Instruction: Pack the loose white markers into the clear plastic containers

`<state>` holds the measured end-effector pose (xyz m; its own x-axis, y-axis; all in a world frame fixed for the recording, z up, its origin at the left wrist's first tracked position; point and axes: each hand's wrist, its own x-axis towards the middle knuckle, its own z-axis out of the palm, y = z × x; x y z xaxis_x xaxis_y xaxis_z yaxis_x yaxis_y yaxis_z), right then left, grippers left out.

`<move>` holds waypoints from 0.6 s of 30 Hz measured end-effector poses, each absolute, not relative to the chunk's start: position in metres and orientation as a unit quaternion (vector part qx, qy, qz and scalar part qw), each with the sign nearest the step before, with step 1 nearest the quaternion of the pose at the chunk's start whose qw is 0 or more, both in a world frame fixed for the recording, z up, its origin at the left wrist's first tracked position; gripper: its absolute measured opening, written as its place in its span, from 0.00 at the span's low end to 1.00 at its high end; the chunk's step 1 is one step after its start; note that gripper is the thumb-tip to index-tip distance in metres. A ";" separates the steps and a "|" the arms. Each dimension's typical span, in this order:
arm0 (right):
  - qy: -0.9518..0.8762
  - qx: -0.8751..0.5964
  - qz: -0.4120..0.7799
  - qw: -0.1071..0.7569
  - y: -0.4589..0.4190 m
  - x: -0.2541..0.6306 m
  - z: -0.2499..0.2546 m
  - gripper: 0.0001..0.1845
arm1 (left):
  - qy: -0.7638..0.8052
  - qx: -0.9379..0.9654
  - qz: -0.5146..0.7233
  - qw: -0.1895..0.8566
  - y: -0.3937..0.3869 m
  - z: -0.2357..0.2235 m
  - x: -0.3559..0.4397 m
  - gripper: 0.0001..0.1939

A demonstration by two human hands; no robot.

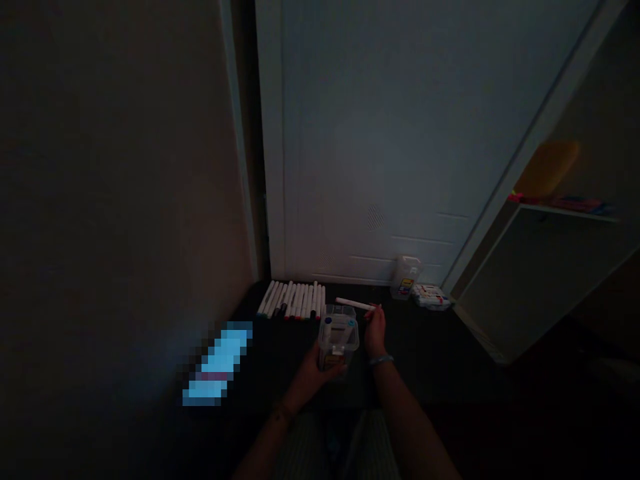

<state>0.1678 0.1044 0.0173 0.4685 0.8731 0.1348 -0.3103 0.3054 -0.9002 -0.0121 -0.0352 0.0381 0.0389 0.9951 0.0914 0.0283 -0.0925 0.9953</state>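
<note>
One marker (354, 304) in right grip (375, 333)

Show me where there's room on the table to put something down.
Two patches of table look bare, though it's dark: one right of the right hand, in front of the pack; another between the pens, the bright screen and the left hand. Crowded: the back edge, and the middle, where hands hold a box and a pen.

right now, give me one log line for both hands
left hand: holds clear box | right hand: holds white marker | markers: row on dark table
</note>
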 end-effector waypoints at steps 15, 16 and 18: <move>-0.221 -0.314 0.584 0.715 0.090 0.183 0.023 0.14 | 0.484 0.572 0.494 0.441 -0.035 0.037 -0.012 0.32; -0.216 -0.310 0.589 0.715 0.088 0.184 0.023 0.14 | 0.484 0.572 0.495 0.441 -0.035 0.038 -0.011 0.32; -0.211 -0.302 0.598 0.712 0.085 0.185 0.023 0.13 | 0.475 0.574 0.496 0.446 -0.037 0.040 -0.010 0.33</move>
<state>0.1850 0.0849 0.0227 0.1958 0.9787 -0.0621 -0.7240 0.1016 -0.6823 -0.0105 -0.0365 0.0400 0.0570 0.9877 0.1453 0.1025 -0.1505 0.9833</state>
